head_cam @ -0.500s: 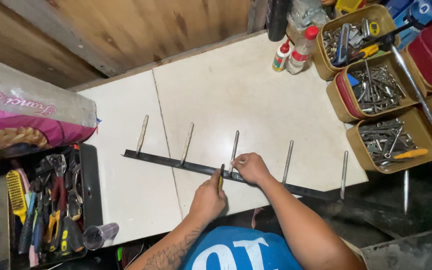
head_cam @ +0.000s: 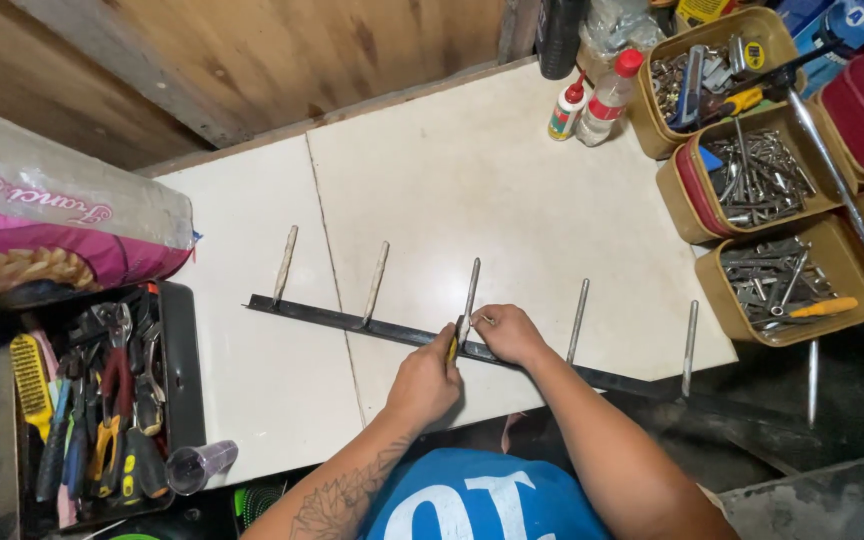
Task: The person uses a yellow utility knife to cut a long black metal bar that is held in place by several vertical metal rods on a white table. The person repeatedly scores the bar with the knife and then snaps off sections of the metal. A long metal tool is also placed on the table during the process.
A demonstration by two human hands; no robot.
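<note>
A long dark metal bar [head_cam: 337, 320] lies across the white tiled surface [head_cam: 472, 190], with several metal rods [head_cam: 376, 282] sticking out from it toward the far side. My left hand [head_cam: 424, 385] grips a small yellow-handled tool [head_cam: 452, 347] against the bar at the base of the middle rod [head_cam: 470, 288]. My right hand [head_cam: 507, 332] rests on the bar just right of that rod, fingers pinched at its base. What the right fingers pinch is too small to tell.
A black tray of pliers and hand tools [head_cam: 92, 400] sits at the left, below a pink and white sack [head_cam: 52, 225]. Yellow tubs of bolts and tools [head_cam: 762, 180] and two small bottles [head_cam: 607, 100] stand at the right. A clear cup [head_cam: 202, 465] lies near the front edge.
Both hands stay at the middle rod's base. Nothing has visibly shifted.
</note>
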